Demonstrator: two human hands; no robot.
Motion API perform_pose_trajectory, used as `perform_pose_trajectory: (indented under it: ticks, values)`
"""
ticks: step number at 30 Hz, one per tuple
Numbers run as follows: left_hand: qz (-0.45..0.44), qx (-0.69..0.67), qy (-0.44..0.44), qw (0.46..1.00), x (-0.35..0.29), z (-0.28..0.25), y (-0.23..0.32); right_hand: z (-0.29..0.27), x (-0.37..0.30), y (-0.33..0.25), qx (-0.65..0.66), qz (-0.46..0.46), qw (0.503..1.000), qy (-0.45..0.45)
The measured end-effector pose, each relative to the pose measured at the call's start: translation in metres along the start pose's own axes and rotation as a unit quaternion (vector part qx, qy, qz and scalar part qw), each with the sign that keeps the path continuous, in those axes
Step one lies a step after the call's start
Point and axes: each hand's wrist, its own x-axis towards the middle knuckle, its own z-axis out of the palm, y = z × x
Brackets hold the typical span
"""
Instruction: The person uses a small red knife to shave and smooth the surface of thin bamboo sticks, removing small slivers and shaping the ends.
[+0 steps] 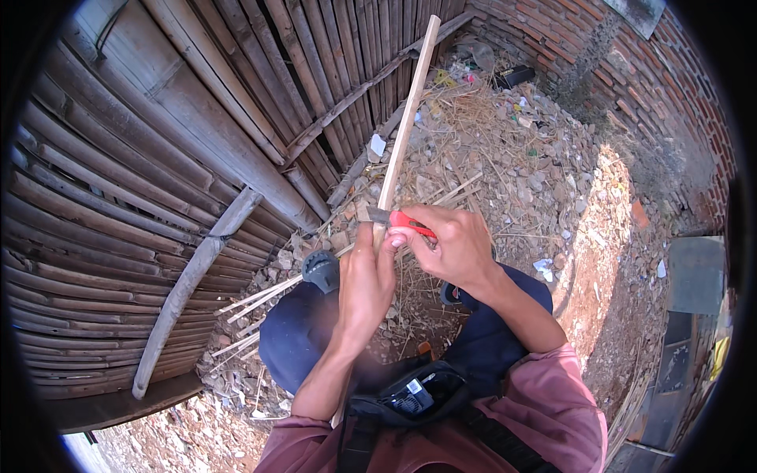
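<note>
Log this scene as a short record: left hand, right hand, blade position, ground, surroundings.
Left hand: grips a long pale strip near its lower part
Right hand: holds a red-handled knife
Blade position: across the strip, close to the left hand's fingers; whether it cuts in is unclear
Ground: rubble and straw, with thin pale sticks at the person's left
Surroundings: bamboo wall on the left, brick wall at upper right

The bare left hand [364, 276], curled with thumb [386, 264] extended forward, sits just left of the bare right hand [455, 243], whose fingers [426, 214] are bent inward; both bare forearms [524, 311] spread apart behind the hands.
</note>
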Motion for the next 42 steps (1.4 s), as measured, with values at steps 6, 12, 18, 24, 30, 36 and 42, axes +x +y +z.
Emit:
perform_pose_trajectory:
  ticks: [6,12,18,24,30,36,42]
  values:
    - [-0.027,0.020,-0.008,0.999,0.001,-0.001,0.007,-0.002,0.003,-0.004,0.006,0.034,0.999,-0.010]
    - [0.000,-0.047,-0.022,0.999,0.000,0.006,-0.005,-0.007,0.005,0.012,0.043,0.036,0.996,-0.069]
    - [-0.010,-0.005,-0.001,1.000,0.000,0.009,-0.003,-0.004,0.006,0.007,0.034,0.029,0.998,-0.041]
    - [0.012,0.010,0.019,1.000,0.000,0.007,-0.002,-0.007,0.004,-0.007,0.000,0.034,0.999,-0.033]
    - [-0.013,0.016,0.014,1.000,0.001,0.005,0.002,-0.004,0.000,-0.009,-0.022,0.039,0.999,-0.012]
    - [-0.013,0.023,0.018,1.000,0.005,0.005,0.001,-0.002,0.002,-0.009,-0.020,0.070,0.997,-0.015]
    - [0.015,-0.046,0.009,0.999,0.004,0.004,-0.002,-0.001,0.003,0.010,0.048,0.029,0.998,-0.028]
